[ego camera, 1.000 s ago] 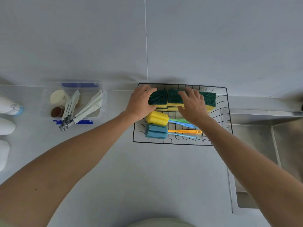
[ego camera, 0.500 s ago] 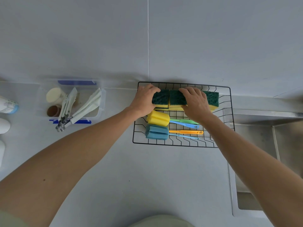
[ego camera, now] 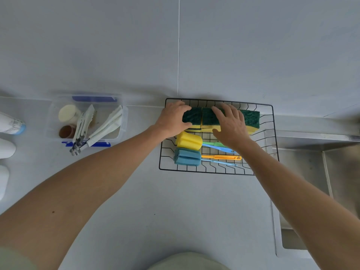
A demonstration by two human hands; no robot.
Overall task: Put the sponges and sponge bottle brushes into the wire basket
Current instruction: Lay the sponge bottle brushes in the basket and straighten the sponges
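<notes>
A head-worn camera looks down on a pale grey worktop (ego camera: pixel 175 207), with two bare forearms reaching away toward a black wire basket (ego camera: pixel 218 172) set against the far wall. Along the basket's near side lie the sponge bottle brushes: a blue-headed brush (ego camera: pixel 187 157) nearest, a yellow-headed brush (ego camera: pixel 188 140) just beyond it, both with heads to the left and thin handles running right. Beyond them, along the far side, a row of green-topped yellow sponges (ego camera: pixel 251 118) runs left to right, its long axis across the basket. The left hand (ego camera: pixel 172 119) cups the row's left end, thumb on the near face, fingers over the top. The right hand (ego camera: pixel 230 124) lies spread, palm down, across the middle, its grip loose, pressing rather than clenched. The row's right end lies uncovered, nearer the right hand. Everything seems already inside; only squaring the row probably remains
</notes>
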